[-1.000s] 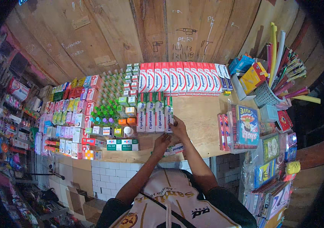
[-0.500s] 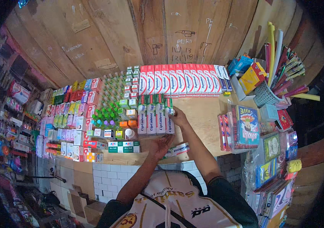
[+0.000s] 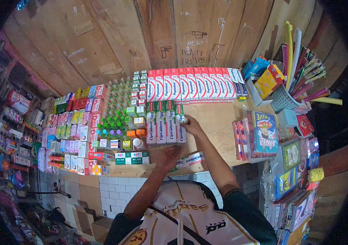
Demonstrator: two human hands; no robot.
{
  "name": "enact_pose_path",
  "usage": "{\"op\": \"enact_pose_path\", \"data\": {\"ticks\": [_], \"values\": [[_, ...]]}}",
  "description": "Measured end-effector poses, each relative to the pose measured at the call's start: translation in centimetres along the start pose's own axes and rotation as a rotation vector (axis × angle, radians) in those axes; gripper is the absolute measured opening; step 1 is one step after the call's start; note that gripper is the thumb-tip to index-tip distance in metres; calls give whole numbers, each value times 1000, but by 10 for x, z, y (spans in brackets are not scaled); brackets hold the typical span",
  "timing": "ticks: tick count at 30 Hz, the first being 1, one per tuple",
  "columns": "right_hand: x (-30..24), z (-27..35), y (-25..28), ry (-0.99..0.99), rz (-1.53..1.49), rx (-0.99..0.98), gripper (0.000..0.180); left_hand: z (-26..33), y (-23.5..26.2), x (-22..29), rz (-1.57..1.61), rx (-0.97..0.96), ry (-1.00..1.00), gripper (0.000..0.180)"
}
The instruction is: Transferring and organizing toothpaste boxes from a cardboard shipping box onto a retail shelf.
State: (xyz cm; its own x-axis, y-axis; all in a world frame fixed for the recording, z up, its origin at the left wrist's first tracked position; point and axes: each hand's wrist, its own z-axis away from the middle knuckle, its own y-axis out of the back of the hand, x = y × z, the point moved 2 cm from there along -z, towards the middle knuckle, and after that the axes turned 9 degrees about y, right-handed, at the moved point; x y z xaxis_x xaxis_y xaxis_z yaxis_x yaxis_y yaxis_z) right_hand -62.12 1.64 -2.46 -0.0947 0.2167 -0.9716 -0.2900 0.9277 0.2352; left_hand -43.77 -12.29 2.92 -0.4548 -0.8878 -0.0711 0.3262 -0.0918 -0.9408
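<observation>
Head view: at frame centre, the right hand (image 3: 191, 125) grips the top of the rightmost box in a short row of green-and-white toothpaste boxes (image 3: 165, 124) lying on the wooden counter (image 3: 214, 122). Just below, the left hand (image 3: 170, 156) rests with fingers closed over a white-and-red box (image 3: 190, 159) at the counter's front edge. A longer row of red-and-white boxes (image 3: 194, 83) lies above, against the plank wall (image 3: 141, 41).

Packaged stock on the wooden counter

I see a back row of red-and-white toothpaste cartons (image 3: 190, 83), green-and-white cartons (image 3: 163, 124) before them, pink boxes (image 3: 76, 134) left, and a blue packet (image 3: 264, 130) right.
</observation>
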Motion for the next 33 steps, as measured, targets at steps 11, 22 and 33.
{"op": "enact_pose_path", "data": {"ticks": [11, 22, 33], "values": [[-43, 147, 67, -118, 241, -89, 30, 110, 38, -13, -1241, 829, -104, 56], [-61, 236, 74, -571, -501, -20, 35, 74, 13, -20, -1645, 707, -268, 60], [-110, 233, 77, -225, -539, -380, 95, -13, -86, -44, -1548, 85, -372, 62]]}}
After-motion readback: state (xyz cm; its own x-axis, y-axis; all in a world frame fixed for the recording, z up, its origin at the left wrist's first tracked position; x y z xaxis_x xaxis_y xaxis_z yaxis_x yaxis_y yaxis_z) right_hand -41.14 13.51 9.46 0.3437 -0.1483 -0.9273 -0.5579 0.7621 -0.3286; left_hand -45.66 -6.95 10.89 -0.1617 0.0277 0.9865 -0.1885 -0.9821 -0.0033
